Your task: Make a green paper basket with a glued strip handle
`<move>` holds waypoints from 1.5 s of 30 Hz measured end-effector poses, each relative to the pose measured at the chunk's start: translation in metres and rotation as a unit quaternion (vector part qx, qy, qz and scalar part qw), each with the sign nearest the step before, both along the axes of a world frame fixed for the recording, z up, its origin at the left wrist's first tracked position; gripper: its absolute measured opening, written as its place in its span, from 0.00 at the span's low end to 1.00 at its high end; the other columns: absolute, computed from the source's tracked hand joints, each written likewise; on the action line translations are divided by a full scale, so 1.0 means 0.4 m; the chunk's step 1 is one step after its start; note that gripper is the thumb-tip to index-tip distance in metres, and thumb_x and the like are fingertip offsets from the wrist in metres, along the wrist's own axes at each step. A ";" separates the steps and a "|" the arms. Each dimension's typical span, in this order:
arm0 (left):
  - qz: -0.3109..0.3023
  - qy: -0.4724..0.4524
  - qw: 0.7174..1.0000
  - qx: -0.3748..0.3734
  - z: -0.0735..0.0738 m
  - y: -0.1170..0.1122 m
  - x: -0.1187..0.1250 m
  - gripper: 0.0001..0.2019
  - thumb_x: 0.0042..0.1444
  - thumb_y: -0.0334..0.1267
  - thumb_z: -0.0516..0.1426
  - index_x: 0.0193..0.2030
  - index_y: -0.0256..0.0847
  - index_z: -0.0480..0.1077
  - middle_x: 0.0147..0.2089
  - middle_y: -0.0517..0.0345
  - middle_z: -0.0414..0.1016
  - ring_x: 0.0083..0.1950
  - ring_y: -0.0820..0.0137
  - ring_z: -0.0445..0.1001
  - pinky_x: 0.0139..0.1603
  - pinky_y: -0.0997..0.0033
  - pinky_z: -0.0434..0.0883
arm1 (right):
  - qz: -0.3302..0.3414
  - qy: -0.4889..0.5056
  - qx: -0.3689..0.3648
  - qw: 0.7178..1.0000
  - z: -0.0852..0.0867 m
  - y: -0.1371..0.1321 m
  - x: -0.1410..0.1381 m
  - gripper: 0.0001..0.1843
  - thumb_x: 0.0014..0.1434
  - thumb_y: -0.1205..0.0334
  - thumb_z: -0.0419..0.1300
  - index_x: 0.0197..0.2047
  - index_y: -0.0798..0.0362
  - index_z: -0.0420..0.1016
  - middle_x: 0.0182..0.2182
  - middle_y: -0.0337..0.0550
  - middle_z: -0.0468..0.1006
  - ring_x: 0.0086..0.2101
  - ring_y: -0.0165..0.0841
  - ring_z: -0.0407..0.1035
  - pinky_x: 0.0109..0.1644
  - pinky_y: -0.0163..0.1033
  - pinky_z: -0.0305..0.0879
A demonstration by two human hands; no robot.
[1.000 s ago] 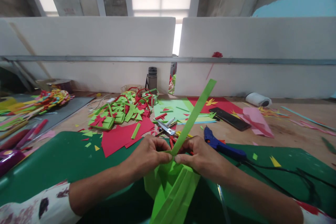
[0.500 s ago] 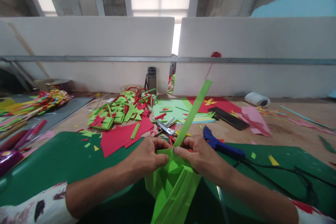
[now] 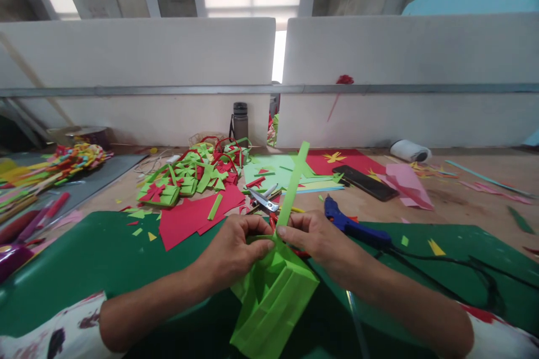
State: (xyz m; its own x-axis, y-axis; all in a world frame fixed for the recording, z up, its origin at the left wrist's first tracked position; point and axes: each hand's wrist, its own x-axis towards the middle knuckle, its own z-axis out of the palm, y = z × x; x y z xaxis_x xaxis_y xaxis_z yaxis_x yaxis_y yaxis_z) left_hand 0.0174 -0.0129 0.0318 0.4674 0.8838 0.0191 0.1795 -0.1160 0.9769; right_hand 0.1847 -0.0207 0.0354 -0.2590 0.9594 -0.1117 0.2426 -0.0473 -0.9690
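Observation:
Between my two hands is a folded light-green paper bag (image 3: 278, 297), its opening tilted up toward me. My left hand (image 3: 238, 244) is closed, thumb and fingers pinching the bag's upper edge. A narrow green paper strip (image 3: 293, 185) rises from that edge, leaning slightly right. My right hand (image 3: 314, 235) pinches the strip's lower end against the bag's rim. Just behind my fingers lie scissors (image 3: 265, 201) with red handles, partly hidden by the hands. A blue glue gun (image 3: 353, 224) rests to the right of my right hand.
A heap of green and red paper pieces (image 3: 189, 174) lies left of centre, with red paper sheets (image 3: 181, 224) before it. Behind are a dark bottle (image 3: 240, 123) and a phone (image 3: 365, 182). The glue gun's black cable (image 3: 446, 266) trails right over the green mat (image 3: 105, 258).
The green strip has swung from a strong rightward lean to nearly upright. The bag has tilted, its lower end shifting left. Both hands keep their pinch, and the camera view has moved slightly.

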 end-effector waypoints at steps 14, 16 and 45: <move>0.041 0.020 0.997 0.056 0.004 -0.013 -0.002 0.03 0.46 0.33 0.57 0.28 0.36 0.70 0.26 0.61 0.69 0.27 0.75 0.64 0.28 0.77 0.63 | -0.008 0.074 -0.098 0.992 0.004 -0.011 -0.009 0.15 0.43 0.52 0.63 0.22 0.55 0.66 0.18 0.34 0.63 0.21 0.25 0.55 0.25 0.33 0.52; 0.047 0.020 0.997 0.063 0.002 -0.013 -0.004 0.03 0.47 0.33 0.57 0.28 0.36 0.70 0.26 0.61 0.69 0.27 0.75 0.65 0.29 0.77 0.63 | 0.000 0.080 -0.103 0.991 0.005 -0.012 -0.009 0.17 0.44 0.50 0.62 0.22 0.54 0.64 0.18 0.33 0.62 0.20 0.25 0.55 0.25 0.33 0.52; 0.071 0.090 0.955 0.273 0.013 -0.035 -0.001 0.04 0.48 0.26 0.56 0.30 0.38 0.70 0.29 0.59 0.71 0.32 0.72 0.67 0.35 0.74 0.63 | 0.064 -0.300 0.419 0.855 0.044 -0.046 0.016 0.10 0.59 0.68 0.53 0.27 0.53 0.70 0.23 0.37 0.72 0.28 0.30 0.63 0.45 0.43 0.52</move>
